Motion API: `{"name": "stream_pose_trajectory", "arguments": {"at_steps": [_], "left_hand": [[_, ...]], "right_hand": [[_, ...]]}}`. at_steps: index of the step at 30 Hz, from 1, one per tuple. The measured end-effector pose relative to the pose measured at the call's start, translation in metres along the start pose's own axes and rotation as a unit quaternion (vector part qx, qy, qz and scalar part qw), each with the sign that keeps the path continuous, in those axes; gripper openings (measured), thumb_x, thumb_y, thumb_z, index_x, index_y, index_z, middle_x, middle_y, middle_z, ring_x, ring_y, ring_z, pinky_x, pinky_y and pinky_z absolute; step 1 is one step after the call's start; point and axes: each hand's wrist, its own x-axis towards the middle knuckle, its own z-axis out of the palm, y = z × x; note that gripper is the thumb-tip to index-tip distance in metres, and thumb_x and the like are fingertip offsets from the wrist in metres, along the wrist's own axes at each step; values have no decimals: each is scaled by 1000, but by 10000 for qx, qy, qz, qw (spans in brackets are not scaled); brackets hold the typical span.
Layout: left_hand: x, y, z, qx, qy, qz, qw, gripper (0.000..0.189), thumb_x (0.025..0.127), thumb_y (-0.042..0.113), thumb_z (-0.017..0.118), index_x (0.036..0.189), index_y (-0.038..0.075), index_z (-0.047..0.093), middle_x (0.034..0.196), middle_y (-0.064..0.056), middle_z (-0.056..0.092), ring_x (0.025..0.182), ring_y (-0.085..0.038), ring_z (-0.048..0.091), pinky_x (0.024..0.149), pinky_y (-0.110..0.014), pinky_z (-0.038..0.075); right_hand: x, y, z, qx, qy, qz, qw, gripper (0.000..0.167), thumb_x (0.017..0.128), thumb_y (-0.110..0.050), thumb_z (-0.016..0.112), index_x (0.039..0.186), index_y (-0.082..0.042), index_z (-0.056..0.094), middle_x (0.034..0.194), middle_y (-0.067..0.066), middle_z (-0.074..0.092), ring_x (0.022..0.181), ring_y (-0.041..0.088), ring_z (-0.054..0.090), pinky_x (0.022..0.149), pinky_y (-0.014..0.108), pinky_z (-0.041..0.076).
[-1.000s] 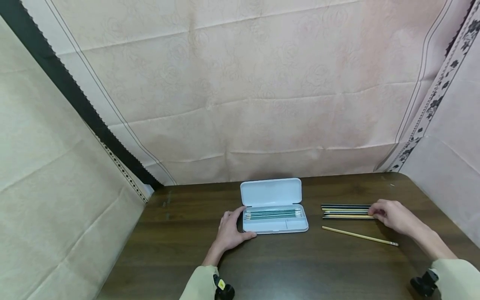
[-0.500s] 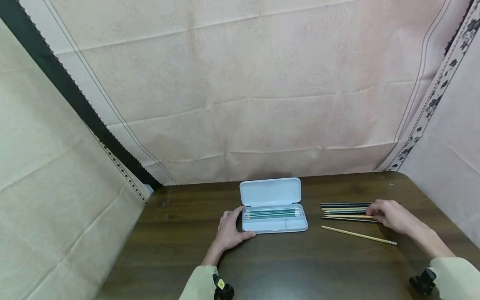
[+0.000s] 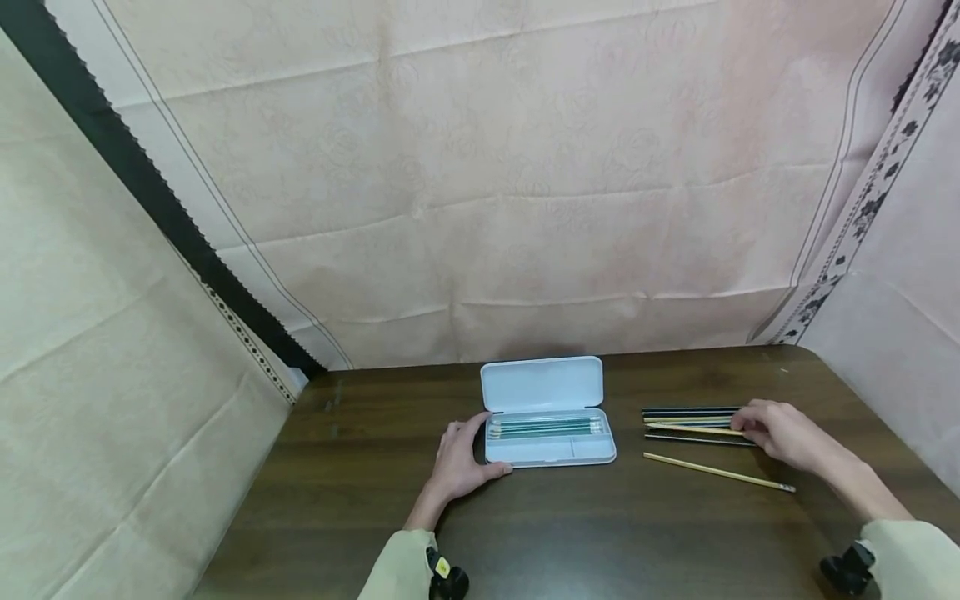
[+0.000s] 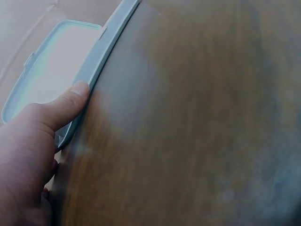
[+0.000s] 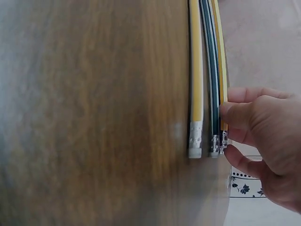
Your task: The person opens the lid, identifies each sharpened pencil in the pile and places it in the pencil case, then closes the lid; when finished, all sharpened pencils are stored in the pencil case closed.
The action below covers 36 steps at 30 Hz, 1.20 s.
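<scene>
An open light-blue pencil case (image 3: 551, 452) lies on the table with its lid (image 3: 542, 383) tipped back. Several green pencils (image 3: 543, 427) lie in its long rear compartment. My left hand (image 3: 459, 467) holds the case's left end, thumb (image 4: 77, 94) along the front wall and fingers toward the back corner. Over a row of dark and yellow pencils (image 3: 686, 411), my right hand (image 3: 783, 433) pinches a yellow pencil (image 5: 223, 89) near its eraser end. A dark pencil (image 5: 212, 94) lies just in front of it, and a separate yellow pencil (image 5: 196, 70) lies nearer me.
The brown wooden table (image 3: 555, 533) ends at the back against a pale patterned cloth (image 3: 525, 250). More cloth hangs at both sides. The case's small front compartments (image 3: 528, 454) hold nothing visible.
The yellow pencil in my right hand has separated from the front dark pencil and slants slightly across the row. My left hand and the case have stayed put.
</scene>
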Motion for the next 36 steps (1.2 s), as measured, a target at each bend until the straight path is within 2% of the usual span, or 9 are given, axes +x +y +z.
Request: {"name": "stream_pose_trajectory", "arguments": {"at_steps": [4,8,16,25,36], "left_hand": [[-1,-1,0,-4,-16,0,10000,93,75,50,85,151,18,44,137,-6,53,120,-27,40,96,-51,38],[-1,-1,0,-33,-2,-26,10000,92,75,51,85,151,18,44,136,-7,53,119,-27,40,96,-51,38],[0,-1,0,-67,6,6,10000,92,75,51,85,151,19,44,136,-6,54,120,-26,40,96,-51,38],[-3,-1,-2,13,99,230,9997,91,75,51,84,150,14,46,138,-7,55,117,-27,43,95,-51,38],[-2,-1,-1,41,99,228,9997,92,76,53,84,150,14,45,139,-6,54,117,-26,43,95,-50,39]], "right_hand": [[2,-4,3,89,365,-330,9987,38,64,19,80,80,-13,68,77,-13,57,66,-1,49,53,29,45],[7,-10,4,159,457,-399,9980,38,64,19,81,81,-13,68,77,-13,57,66,-1,49,53,27,45],[17,-23,5,235,368,-415,9982,34,67,16,80,84,-12,70,80,-12,59,69,0,54,56,29,48],[27,-37,4,416,-132,-184,9989,27,75,12,78,88,-11,72,81,-9,60,71,1,54,58,30,49],[37,-53,2,442,-132,-266,9986,26,78,9,79,91,-13,72,84,-10,61,72,3,57,58,29,49]]}}
